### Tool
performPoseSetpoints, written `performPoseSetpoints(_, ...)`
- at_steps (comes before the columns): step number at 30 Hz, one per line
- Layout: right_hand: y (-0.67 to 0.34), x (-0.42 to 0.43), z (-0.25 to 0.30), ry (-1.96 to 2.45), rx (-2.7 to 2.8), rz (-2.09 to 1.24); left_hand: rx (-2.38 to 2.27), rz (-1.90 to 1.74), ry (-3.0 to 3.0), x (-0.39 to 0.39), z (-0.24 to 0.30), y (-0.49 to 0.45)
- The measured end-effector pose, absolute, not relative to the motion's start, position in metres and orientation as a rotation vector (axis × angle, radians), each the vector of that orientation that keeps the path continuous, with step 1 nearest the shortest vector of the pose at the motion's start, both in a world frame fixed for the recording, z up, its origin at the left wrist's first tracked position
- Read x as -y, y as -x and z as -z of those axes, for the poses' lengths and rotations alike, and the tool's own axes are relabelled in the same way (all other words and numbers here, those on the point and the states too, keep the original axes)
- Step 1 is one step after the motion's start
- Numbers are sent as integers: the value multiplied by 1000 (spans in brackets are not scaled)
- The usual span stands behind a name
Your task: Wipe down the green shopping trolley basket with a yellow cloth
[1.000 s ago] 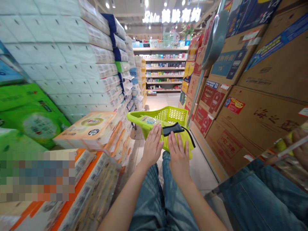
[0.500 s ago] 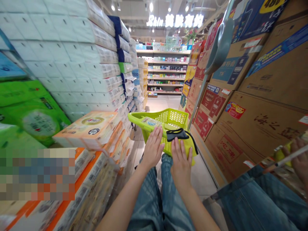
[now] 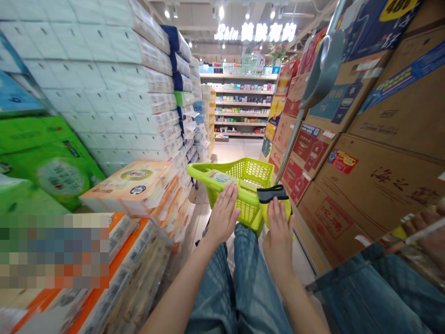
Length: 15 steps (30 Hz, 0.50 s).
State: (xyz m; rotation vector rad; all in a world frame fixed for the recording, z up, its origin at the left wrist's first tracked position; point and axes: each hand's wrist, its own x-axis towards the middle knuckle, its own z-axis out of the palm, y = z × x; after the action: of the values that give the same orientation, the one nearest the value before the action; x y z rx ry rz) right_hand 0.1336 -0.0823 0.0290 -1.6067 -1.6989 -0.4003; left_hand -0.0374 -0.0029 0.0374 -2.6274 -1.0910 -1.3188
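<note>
A lime-green plastic shopping basket (image 3: 239, 178) stands low in the store aisle in front of me. My left hand (image 3: 222, 215) rests on the basket's near rim, fingers stretched and slightly apart. My right hand (image 3: 278, 234) is just right of the basket, its fingers pressed against a yellow-green folded bag with a black band (image 3: 274, 195), which it holds upright beside the basket's right corner. My legs in blue jeans show below.
Stacked tissue packs (image 3: 139, 185) and white paper-roll bales (image 3: 114, 83) wall the left side. Brown cardboard cartons (image 3: 375, 176) line the right, with a slanted metal pole (image 3: 295, 130). The aisle floor (image 3: 231, 150) runs ahead to product shelves (image 3: 239, 106).
My right hand has slid to the right with the black-banded bag, off the basket's rim to its right corner. The left hand stays on the rim. The view has shifted slightly.
</note>
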Motion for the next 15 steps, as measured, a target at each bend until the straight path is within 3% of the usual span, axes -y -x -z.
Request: performPoseSetpoints(15, -67, 61, -40, 1616, 1787, 451, 1125, 1352, 2613, 1, -34, 39)
